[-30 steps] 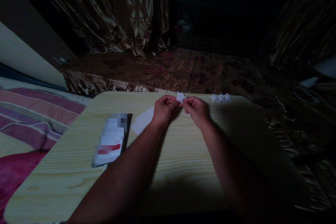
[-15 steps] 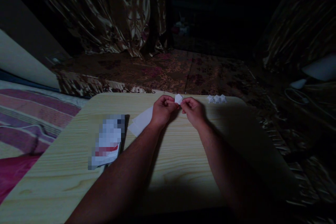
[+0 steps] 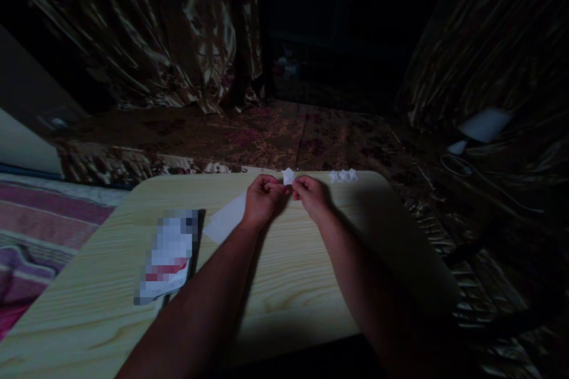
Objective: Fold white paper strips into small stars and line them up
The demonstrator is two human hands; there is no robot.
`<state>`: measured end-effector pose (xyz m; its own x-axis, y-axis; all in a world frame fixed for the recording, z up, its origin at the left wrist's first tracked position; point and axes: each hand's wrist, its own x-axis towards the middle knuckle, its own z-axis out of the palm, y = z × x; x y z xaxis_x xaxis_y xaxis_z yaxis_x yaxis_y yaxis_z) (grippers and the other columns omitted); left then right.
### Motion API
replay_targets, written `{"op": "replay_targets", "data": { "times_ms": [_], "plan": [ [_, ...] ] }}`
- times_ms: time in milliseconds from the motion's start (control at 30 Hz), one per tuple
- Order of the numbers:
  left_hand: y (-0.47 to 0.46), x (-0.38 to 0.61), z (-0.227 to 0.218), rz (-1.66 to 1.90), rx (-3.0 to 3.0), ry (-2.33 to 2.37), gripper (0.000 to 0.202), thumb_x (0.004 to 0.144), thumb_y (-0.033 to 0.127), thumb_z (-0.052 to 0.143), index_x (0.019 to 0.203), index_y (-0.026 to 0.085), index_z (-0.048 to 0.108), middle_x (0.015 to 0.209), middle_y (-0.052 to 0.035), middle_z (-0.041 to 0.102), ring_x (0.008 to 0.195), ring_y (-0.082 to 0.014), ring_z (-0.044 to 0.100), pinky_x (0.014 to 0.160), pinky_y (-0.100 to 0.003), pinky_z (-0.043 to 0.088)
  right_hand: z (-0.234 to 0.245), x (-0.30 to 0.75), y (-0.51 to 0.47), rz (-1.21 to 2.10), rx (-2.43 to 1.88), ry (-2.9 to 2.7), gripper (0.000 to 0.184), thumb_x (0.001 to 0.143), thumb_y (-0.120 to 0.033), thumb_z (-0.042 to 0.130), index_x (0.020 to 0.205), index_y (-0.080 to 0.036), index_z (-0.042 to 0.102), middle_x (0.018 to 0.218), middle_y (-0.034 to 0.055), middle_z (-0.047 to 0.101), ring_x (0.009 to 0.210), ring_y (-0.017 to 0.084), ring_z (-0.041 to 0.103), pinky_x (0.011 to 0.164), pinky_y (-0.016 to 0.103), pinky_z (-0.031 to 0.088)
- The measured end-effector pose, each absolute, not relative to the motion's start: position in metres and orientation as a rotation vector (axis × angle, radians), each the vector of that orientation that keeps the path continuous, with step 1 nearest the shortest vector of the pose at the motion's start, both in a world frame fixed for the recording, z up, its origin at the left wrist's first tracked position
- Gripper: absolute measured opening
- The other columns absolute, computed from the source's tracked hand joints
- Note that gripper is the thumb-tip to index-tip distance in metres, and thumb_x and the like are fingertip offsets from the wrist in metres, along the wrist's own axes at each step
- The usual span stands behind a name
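A small white folded paper star [image 3: 288,176] is pinched between my hands near the table's far edge. My left hand [image 3: 264,200] grips it from the left, with fingers curled and thumb toward it. From the right, my right hand [image 3: 309,194] holds its lower corner between thumb and fingertips. Beside my left hand lie white paper sheets [image 3: 225,220], partly covered by the forearm. To the right of my right hand, three white paper stars [image 3: 344,176] sit in a row at the far edge.
The pale wooden table [image 3: 284,284] has a pixelated, dark-edged object [image 3: 171,254] at its left. A striped bedspread [image 3: 40,219] lies beyond the left edge. Patterned cloth [image 3: 249,136] and curtains [image 3: 213,29] are behind; a white lamp [image 3: 484,124] with a cable stands at right.
The view has shifted, so the table and hands appear lower and farther left. The held paper shows a more star-like outline; both hands keep their grip.
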<state>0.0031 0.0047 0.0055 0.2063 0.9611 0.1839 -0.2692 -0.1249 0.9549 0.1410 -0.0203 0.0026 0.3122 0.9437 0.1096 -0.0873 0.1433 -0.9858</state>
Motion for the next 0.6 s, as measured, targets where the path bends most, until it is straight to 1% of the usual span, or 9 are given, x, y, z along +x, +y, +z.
{"op": "replay_targets", "data": {
  "times_ms": [167, 267, 333, 433, 500, 600],
  "plan": [
    [0.006, 0.003, 0.001, 1.203, 1.476, 0.911, 0.026, 0.070, 0.034, 0.073, 0.084, 0.016, 0.061, 0.074, -0.0018, 0.067, 0.062, -0.0108, 0.058, 0.061, -0.022, 0.044, 0.010, 0.153, -0.023, 0.919, -1.183, -0.904, 0.024, 0.071, -0.039, 0.066, 0.079, -0.018, 0.059, 0.052, -0.0062, 0.054, 0.045, 0.008, 0.048, 0.046, 0.021, 0.040],
    [0.006, 0.002, -0.003, 1.170, 1.668, 0.980, 0.024, 0.075, 0.038, 0.069, 0.082, 0.016, 0.064, 0.075, -0.0027, 0.067, 0.065, -0.0122, 0.058, 0.062, -0.023, 0.044, 0.015, 0.163, -0.027, 0.933, -1.165, -0.862, 0.022, 0.070, -0.038, 0.065, 0.078, -0.018, 0.057, 0.052, -0.0067, 0.053, 0.045, 0.007, 0.047, 0.046, 0.021, 0.042],
    [0.006, 0.002, -0.006, 1.103, 1.817, 0.993, 0.025, 0.079, 0.041, 0.064, 0.083, 0.017, 0.065, 0.076, -0.0029, 0.068, 0.067, -0.0133, 0.059, 0.064, -0.024, 0.045, 0.019, 0.176, -0.031, 0.937, -1.159, -0.836, 0.022, 0.069, -0.037, 0.065, 0.079, -0.019, 0.056, 0.053, -0.0071, 0.053, 0.046, 0.008, 0.048, 0.046, 0.020, 0.044],
    [0.003, 0.003, -0.008, 0.983, 2.046, 0.933, 0.026, 0.083, 0.043, 0.059, 0.087, 0.019, 0.067, 0.080, -0.0041, 0.070, 0.071, -0.0158, 0.062, 0.067, -0.027, 0.047, 0.024, 0.208, -0.040, 0.894, -1.229, -0.856, 0.022, 0.068, -0.036, 0.064, 0.080, -0.020, 0.056, 0.051, -0.0076, 0.051, 0.045, 0.008, 0.047, 0.044, 0.020, 0.043],
    [0.001, 0.005, -0.007, 0.963, 2.198, 0.915, 0.027, 0.083, 0.043, 0.060, 0.091, 0.020, 0.069, 0.088, -0.0061, 0.071, 0.079, -0.0187, 0.064, 0.073, -0.030, 0.049, 0.027, 0.237, -0.048, 0.809, -1.337, -0.850, 0.020, 0.068, -0.035, 0.062, 0.079, -0.019, 0.057, 0.049, -0.0072, 0.050, 0.042, 0.008, 0.045, 0.042, 0.020, 0.041],
    [-0.001, 0.008, -0.004, 0.948, 2.346, 0.806, 0.026, 0.084, 0.041, 0.058, 0.099, 0.023, 0.070, 0.105, -0.0060, 0.071, 0.099, -0.0215, 0.064, 0.088, -0.034, 0.049, 0.027, 0.285, -0.060, 0.607, -1.596, -0.853, 0.020, 0.071, -0.035, 0.059, 0.080, -0.018, 0.061, 0.044, -0.0071, 0.045, 0.038, 0.009, 0.041, 0.038, 0.020, 0.035]
  ]
}}
